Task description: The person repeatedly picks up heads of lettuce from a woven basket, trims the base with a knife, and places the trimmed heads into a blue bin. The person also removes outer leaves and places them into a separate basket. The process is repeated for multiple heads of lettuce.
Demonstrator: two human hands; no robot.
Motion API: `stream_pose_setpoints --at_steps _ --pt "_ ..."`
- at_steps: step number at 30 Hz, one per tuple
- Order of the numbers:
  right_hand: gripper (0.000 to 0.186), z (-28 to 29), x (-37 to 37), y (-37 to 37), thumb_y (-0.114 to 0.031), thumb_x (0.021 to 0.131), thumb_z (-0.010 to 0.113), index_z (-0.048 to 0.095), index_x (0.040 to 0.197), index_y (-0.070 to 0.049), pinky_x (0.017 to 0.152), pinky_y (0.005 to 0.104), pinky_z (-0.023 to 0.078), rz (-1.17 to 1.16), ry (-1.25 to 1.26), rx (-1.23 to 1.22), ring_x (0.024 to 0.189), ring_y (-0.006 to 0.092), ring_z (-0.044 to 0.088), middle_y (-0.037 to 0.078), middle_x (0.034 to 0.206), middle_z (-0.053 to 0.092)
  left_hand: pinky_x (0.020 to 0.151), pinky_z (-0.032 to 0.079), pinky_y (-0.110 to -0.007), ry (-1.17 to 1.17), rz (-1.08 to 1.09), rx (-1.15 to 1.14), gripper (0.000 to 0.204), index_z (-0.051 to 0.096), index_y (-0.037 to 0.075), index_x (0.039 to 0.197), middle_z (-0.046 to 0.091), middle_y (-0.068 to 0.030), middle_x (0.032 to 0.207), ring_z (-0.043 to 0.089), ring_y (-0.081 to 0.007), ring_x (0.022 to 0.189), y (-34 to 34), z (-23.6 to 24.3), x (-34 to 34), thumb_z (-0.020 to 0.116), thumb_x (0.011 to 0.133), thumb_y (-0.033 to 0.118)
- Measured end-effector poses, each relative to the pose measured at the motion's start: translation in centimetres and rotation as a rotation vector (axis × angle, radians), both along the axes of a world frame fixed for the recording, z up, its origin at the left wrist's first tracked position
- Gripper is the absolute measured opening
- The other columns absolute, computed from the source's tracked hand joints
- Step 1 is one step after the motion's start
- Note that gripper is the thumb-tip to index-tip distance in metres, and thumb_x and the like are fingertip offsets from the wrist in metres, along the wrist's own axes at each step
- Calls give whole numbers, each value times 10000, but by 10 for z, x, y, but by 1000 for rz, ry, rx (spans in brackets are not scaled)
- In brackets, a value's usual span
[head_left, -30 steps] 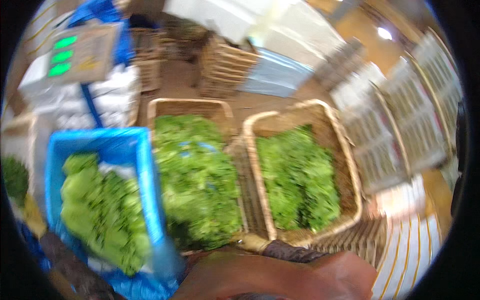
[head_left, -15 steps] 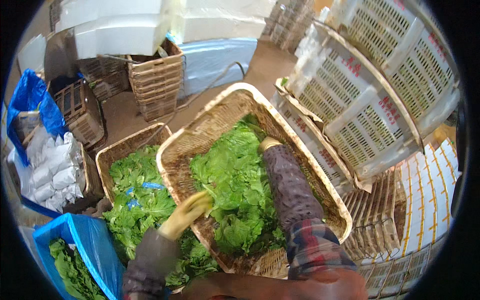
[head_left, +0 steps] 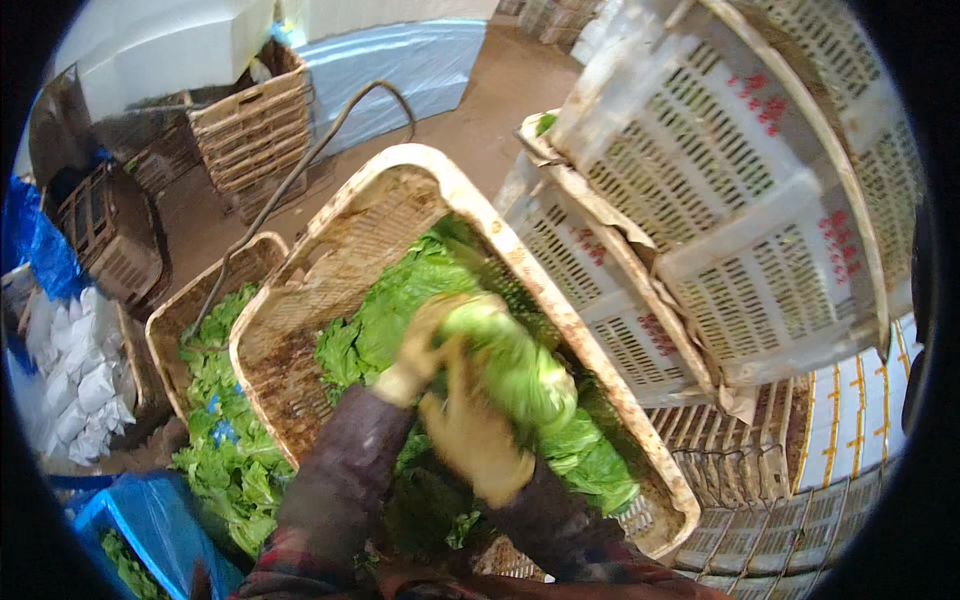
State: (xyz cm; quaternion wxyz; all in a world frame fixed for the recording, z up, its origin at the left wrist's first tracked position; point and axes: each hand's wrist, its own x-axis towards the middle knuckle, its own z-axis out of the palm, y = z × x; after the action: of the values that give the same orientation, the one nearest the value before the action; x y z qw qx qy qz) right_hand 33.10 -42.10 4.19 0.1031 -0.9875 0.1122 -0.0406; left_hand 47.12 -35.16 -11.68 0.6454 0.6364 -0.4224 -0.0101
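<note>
A dirty cream plastic crate (head_left: 270, 360) holding green leafy lettuce (head_left: 375, 310) fills the middle of the head view. My gloved left hand (head_left: 420, 345) is closed round the upper end of a lettuce head (head_left: 525, 385), raised over the other leaves. My gloved right hand (head_left: 470, 440) is just below and beside that head; motion smears its fingers, so I cannot make out their grip. The leaves beneath both hands are partly hidden by them and my sleeves.
Left stand another crate of greens (head_left: 170, 330), a blue-lined crate (head_left: 150, 530) and white packets (head_left: 75, 370). Tall stacked crates (head_left: 700, 200) crowd the right. Behind are stacked baskets (head_left: 245, 120), a dark hose (head_left: 360, 92) and brown floor (head_left: 500, 75).
Both hands have moved inward from the crate's sides to over its middle, and my left hand has taken hold of a lettuce head. The view has shifted too.
</note>
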Motion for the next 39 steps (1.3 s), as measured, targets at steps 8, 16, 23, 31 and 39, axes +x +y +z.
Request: stream_pose_setpoints --at_steps 8,16,23,31,39 --pt "571 -39 53 21 -288 982 648 532 1486 -45 890 355 530 138 385 829 1047 246 659 158 1241 681 1228 255 -394 1213 260 -412 862 278 116 1642 320 -113 1661 317 -241 1503 160 32 -111 694 886 130" --pt "518 15 -57 191 -401 989 680 642 1351 -32 875 365 561 439 220 902 972 226 715 125 1098 748 1192 352 -441 618 487 -378 1388 154 91 1653 374 -137 1589 390 -283 1443 334 90 -253 957 626 565" --pt "393 23 -147 263 -228 932 666 653 1296 -79 928 377 574 1209 -111 642 1137 332 697 159 1332 673 1140 408 -360 849 557 -355 1028 428 18 1541 564 -90 1429 523 -200 1328 446 114 -410 891 772 520" --pt "162 13 -179 287 -207 945 576 653 1036 -98 563 423 564 1556 231 -151 731 265 722 118 991 696 1013 495 -319 1280 549 -481 575 524 -5 1413 639 -72 1321 617 -150 1152 470 135 -529 744 926 208" --pt "622 60 -206 303 -365 965 709 491 1460 -58 997 419 533 959 829 695 1100 367 692 191 1253 694 986 519 -307 1273 626 -344 388 569 7 1372 687 -68 1252 649 -145 1101 463 128 -507 646 995 58"
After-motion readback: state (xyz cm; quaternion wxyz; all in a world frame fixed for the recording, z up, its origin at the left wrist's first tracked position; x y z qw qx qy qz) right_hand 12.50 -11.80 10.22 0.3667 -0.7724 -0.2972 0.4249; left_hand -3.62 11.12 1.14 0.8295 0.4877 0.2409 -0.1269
